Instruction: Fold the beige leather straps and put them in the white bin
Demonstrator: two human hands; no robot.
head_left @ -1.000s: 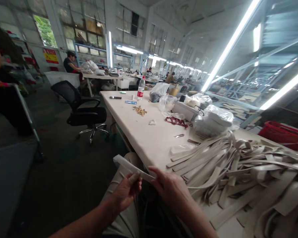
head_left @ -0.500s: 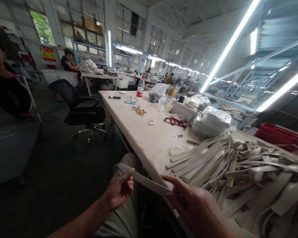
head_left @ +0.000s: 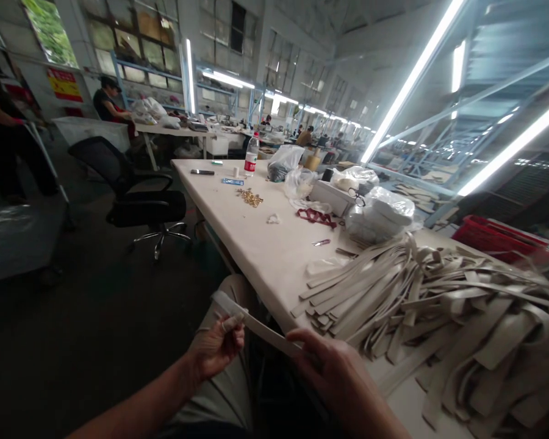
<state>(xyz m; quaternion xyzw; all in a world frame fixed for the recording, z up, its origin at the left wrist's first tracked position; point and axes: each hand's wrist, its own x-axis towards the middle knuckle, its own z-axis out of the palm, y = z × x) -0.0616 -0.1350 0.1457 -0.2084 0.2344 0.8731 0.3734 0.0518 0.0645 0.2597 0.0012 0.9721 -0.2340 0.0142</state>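
Now gripping the pale strap (head_left: 256,324) farther apart than a second ago, just off the table edge (head_left: 256,286): left hand (head_left: 215,349) pinching its end between taped fingertips, right hand (head_left: 333,378) fingers curled closed around its lower part, strap drawn taut.

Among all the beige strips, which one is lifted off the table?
The single strip stretched between the left hand and right hand, over the lap. All others lie heaped in the pile on the table.
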